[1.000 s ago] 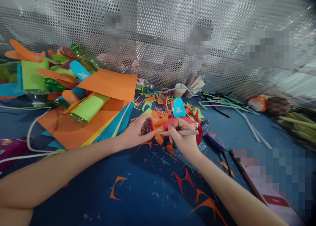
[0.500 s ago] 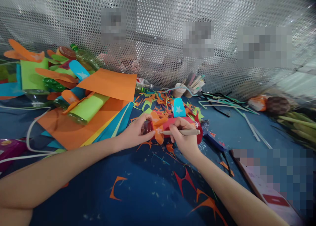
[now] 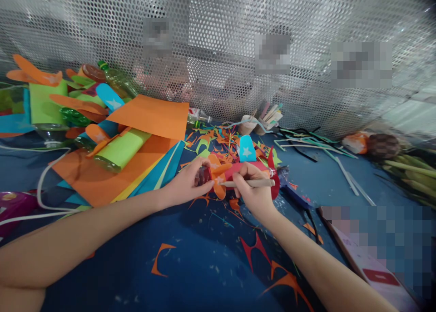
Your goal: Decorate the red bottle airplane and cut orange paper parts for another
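Red-wrapped bottle, partly hidden by the right hand (grasping a pale marker), is gripped by the left hand.

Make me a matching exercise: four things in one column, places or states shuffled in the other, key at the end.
Things
1. Pale pen
2. Left hand
3. Red-wrapped bottle
4. C-shaped orange offcut

Places or states
A. Flat on the blue tabletop, nearer the viewer than either hand
B. Lying on its side
C. Held in the right hand
D. At the bottle's left end

Pairs: 1-C, 2-D, 3-B, 4-A
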The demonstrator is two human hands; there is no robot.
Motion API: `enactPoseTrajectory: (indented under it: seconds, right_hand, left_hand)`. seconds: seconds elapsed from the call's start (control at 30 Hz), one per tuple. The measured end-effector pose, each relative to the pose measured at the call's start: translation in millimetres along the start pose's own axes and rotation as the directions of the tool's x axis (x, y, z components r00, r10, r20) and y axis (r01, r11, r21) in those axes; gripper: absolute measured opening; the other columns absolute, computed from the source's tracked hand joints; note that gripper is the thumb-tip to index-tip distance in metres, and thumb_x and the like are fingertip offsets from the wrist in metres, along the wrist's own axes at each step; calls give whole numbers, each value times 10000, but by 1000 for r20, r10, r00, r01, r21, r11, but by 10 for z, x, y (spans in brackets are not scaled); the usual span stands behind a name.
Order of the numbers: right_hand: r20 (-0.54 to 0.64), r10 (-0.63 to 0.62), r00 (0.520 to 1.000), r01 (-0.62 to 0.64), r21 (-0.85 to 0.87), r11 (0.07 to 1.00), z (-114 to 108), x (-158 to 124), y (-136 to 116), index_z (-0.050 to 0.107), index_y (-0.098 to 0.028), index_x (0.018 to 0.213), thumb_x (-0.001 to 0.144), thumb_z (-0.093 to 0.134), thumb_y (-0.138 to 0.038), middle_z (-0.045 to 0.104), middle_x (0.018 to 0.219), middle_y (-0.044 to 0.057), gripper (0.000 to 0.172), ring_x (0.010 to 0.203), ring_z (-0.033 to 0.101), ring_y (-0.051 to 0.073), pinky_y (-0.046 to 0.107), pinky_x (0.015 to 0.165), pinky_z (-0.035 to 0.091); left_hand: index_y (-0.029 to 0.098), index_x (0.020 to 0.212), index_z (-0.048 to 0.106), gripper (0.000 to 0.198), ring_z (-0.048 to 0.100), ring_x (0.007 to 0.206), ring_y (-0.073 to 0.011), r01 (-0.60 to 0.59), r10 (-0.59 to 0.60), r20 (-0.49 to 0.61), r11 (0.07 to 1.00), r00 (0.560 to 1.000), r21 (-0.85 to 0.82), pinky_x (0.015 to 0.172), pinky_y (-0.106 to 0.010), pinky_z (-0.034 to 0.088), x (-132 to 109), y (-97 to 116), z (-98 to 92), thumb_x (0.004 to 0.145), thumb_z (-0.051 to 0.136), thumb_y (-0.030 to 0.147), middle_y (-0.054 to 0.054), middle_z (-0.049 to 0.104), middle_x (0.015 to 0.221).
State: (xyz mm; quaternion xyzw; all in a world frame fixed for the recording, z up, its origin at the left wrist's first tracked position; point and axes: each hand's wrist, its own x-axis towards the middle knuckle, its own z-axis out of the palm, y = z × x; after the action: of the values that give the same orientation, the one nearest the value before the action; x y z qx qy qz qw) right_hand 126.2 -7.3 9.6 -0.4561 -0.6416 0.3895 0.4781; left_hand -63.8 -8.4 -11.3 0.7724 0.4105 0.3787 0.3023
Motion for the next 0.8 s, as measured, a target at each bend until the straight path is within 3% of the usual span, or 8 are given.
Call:
enactPoseTrajectory:
  seconds: [0.5, 0.8]
  right_hand:
    - [14, 8, 1000, -8, -22, 1000, 12, 3, 16, 362, -232, 579, 747, 541, -220, 442, 365, -90, 245, 317, 400, 74, 202, 367, 314]
    - [-45, -14, 999, 13, -15, 1000, -4, 3, -17, 337, -235, 566, 745, 521, -205, 402, 352, -101, 258, 307, 368, 64, 200, 361, 294]
  left_hand:
    - [195, 1045, 418, 276, 508, 664, -118, -4, 4, -6, 1000, 1000, -2, 500, -221, 405, -1, -13, 6, 829, 549, 308, -7, 496, 809]
    - [194, 1050, 415, 285, 518, 648, -128, 25, -25, 3, 999, 1000, -20, 489, -235, 409, 2, 7, 4, 829, 554, 309, 1, 487, 781]
